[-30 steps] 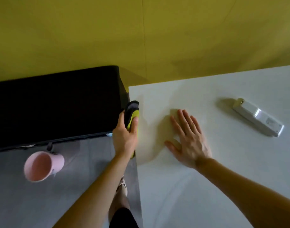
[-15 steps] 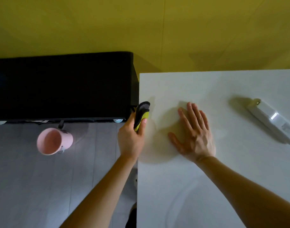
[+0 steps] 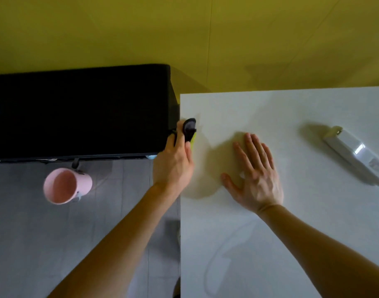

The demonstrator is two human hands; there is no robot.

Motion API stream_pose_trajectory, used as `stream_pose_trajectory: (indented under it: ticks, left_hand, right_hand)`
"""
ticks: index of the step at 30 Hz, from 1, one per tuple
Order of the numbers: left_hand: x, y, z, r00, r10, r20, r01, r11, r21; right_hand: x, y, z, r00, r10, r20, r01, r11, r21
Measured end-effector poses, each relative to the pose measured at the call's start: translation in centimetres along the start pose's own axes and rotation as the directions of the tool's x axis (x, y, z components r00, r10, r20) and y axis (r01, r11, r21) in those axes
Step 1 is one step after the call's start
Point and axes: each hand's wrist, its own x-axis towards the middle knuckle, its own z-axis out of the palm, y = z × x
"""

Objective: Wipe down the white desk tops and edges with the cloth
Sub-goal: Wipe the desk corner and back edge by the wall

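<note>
The white desk top (image 3: 291, 233) fills the right half of the head view, its left edge running straight down the middle. My left hand (image 3: 175, 162) is closed around a folded dark grey and yellow-green cloth (image 3: 190, 129) and presses it against that left edge, close to the far corner. My right hand (image 3: 254, 173) lies flat on the desk top with fingers spread, a little right of the cloth, holding nothing. Faint wet streaks show on the near part of the desk.
A white oblong device (image 3: 356, 159) lies on the desk at the right. A black cabinet (image 3: 81, 112) stands left of the desk against the yellow wall (image 3: 184, 35). A pink cup (image 3: 67, 186) hangs below it over grey floor tiles (image 3: 44, 244).
My left hand has slid the cloth along the desk's left edge towards the far corner. My right hand stays flat in about the same spot on the desk.
</note>
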Motion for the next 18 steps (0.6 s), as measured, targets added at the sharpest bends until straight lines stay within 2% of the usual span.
stream_pose_trajectory:
  ticks: [2, 5, 9, 12, 15, 18]
  left_hand:
    - [4.2, 1.5, 0.1, 1.000, -0.015, -0.024, 0.017, 0.995, 0.102]
    - [5.8, 2.3, 0.5, 0.992, -0.106, -0.070, 0.109, 0.993, 0.051]
    - [-2.0, 0.9, 0.7, 0.990, -0.065, -0.127, 0.058, 0.997, -0.052]
    - [-6.1, 0.7, 0.4, 0.991, -0.070, -0.116, 0.054, 0.990, -0.132]
    - [-1.6, 0.7, 0.6, 0.984, -0.093, -0.149, 0.071, 0.986, -0.148]
    - [3.7, 1.6, 0.5, 0.974, -0.187, -0.124, 0.168, 0.974, -0.150]
  right_hand:
    - [0.0, -0.1, -0.1, 1.000, -0.003, 0.000, 0.003, 1.000, -0.009]
    - [-0.2, 0.0, -0.1, 1.000, -0.002, -0.007, 0.001, 1.000, -0.017]
    - [-0.1, 0.0, -0.3, 1.000, -0.014, -0.002, 0.014, 1.000, 0.015]
    - [0.1, 0.1, -0.3, 1.000, -0.014, -0.002, 0.014, 0.999, 0.032]
    - [0.2, 0.1, -0.2, 1.000, -0.026, 0.010, 0.026, 1.000, 0.010]
    - [0.1, 0.3, -0.1, 0.999, -0.039, 0.000, 0.039, 0.999, -0.017]
